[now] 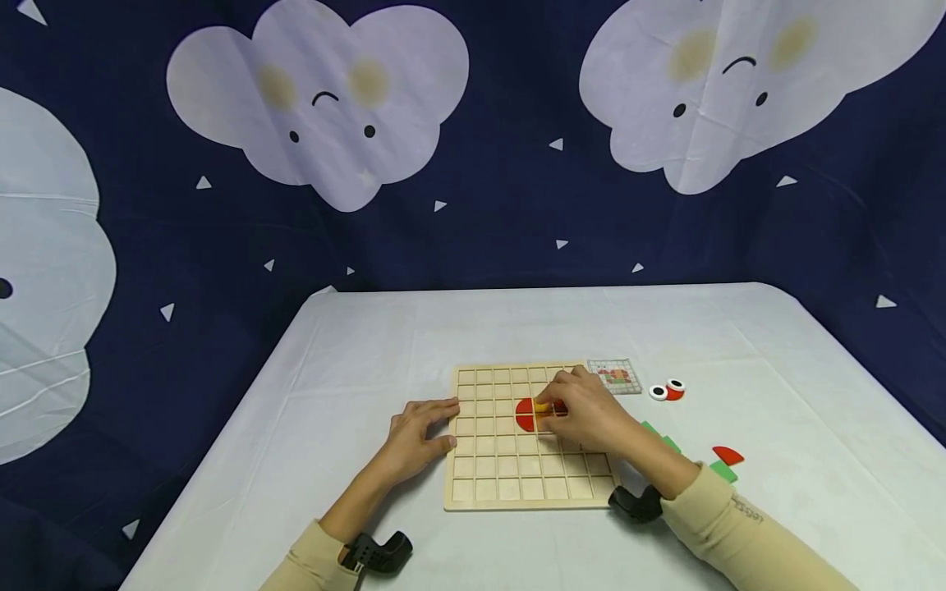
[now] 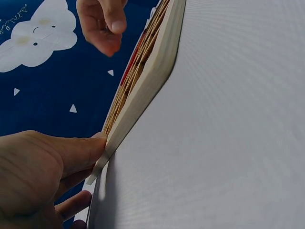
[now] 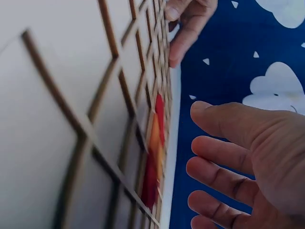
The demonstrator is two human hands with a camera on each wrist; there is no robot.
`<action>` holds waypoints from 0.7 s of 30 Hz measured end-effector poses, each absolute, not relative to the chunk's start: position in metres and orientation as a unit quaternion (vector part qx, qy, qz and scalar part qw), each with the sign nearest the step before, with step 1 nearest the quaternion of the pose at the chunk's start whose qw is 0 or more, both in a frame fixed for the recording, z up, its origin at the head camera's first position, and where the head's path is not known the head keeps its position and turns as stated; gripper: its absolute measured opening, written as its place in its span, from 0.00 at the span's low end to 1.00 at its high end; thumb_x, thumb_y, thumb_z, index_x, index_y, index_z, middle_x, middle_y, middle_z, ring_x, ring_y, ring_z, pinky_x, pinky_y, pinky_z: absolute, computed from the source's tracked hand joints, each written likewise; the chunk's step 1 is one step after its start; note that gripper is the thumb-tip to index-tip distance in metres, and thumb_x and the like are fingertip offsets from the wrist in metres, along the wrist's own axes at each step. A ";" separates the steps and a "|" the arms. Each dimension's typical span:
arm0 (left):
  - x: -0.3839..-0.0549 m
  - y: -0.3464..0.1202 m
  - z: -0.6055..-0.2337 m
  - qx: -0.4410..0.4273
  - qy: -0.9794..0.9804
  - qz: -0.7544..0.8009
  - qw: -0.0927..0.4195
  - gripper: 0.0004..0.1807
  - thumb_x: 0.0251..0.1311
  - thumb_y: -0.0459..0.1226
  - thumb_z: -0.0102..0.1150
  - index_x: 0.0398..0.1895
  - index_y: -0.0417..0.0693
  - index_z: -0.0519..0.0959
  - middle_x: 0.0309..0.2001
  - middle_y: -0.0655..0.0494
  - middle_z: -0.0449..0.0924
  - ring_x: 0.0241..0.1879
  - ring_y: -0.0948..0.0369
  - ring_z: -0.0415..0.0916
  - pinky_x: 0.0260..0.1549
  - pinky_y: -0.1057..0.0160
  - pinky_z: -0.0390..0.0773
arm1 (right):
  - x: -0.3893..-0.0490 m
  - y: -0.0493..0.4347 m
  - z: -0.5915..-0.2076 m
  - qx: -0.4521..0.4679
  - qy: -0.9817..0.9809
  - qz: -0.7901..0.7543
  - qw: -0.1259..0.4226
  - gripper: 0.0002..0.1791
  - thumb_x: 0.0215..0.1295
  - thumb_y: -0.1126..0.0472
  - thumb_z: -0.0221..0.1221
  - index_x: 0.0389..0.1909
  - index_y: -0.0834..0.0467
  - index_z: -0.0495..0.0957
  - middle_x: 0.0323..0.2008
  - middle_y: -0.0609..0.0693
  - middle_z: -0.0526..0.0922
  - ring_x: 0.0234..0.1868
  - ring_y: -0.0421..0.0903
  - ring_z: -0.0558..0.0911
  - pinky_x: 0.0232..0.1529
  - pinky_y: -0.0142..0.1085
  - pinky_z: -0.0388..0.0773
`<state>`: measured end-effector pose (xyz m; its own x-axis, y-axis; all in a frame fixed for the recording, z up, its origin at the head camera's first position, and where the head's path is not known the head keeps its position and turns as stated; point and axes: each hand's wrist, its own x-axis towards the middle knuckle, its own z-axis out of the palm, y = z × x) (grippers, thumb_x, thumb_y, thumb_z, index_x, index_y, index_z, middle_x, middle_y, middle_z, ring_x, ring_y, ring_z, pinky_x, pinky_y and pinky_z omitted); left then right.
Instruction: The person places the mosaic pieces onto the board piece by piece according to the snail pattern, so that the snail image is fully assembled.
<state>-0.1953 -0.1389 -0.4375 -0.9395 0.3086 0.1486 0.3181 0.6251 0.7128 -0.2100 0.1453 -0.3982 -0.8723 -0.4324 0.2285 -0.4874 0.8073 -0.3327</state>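
Observation:
A wooden grid board [image 1: 488,484] lies on the white table. My left hand [image 1: 414,439] touches its left edge, with the thumb and fingers mostly straight; in the left wrist view the thumb of the left hand [image 2: 38,171] meets the board's rim. Over the middle of the board is my right hand [image 1: 587,410], hiding part of the coloured pieces there. The right wrist view shows that right hand [image 3: 252,162] with its fingers loosely spread and nothing between them. A red rounded piece [image 1: 525,416] and a yellow-orange piece [image 3: 155,136] sit in the grid beside it.
A small picture card [image 1: 615,376] lies at the board's upper right corner. To the right are round eye pieces [image 1: 658,393], a red wedge piece [image 1: 727,455] and green pieces [image 1: 723,471], some partly behind the right arm. A dark blue cloud-patterned cloth [image 1: 510,238] hangs behind the table.

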 end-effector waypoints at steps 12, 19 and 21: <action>-0.195 -0.139 -0.437 -0.174 -0.901 -0.396 0.004 0.26 0.54 0.34 0.65 0.59 0.44 0.75 0.64 0.59 0.71 0.63 0.53 0.61 0.56 0.48 0.52 | -0.191 0.202 -0.383 0.203 -0.953 0.203 0.099 0.14 0.50 0.59 0.67 0.41 0.54 0.84 0.44 0.50 0.82 0.43 0.47 0.70 0.44 0.42 0.63; -0.195 -0.139 -0.437 -0.172 -0.901 -0.398 0.004 0.26 0.53 0.35 0.65 0.59 0.45 0.75 0.64 0.60 0.71 0.62 0.54 0.62 0.56 0.48 0.52 | -0.176 0.236 -0.382 0.168 -0.960 0.196 0.103 0.15 0.49 0.58 0.68 0.40 0.55 0.84 0.41 0.49 0.82 0.42 0.47 0.70 0.43 0.44 0.63; -0.195 -0.139 -0.437 -0.172 -0.901 -0.398 0.004 0.26 0.53 0.35 0.65 0.59 0.44 0.75 0.64 0.59 0.72 0.62 0.53 0.62 0.56 0.48 0.52 | -0.171 0.245 -0.384 0.156 -0.964 0.193 0.095 0.16 0.49 0.57 0.68 0.41 0.55 0.84 0.43 0.51 0.82 0.43 0.48 0.70 0.44 0.45 0.63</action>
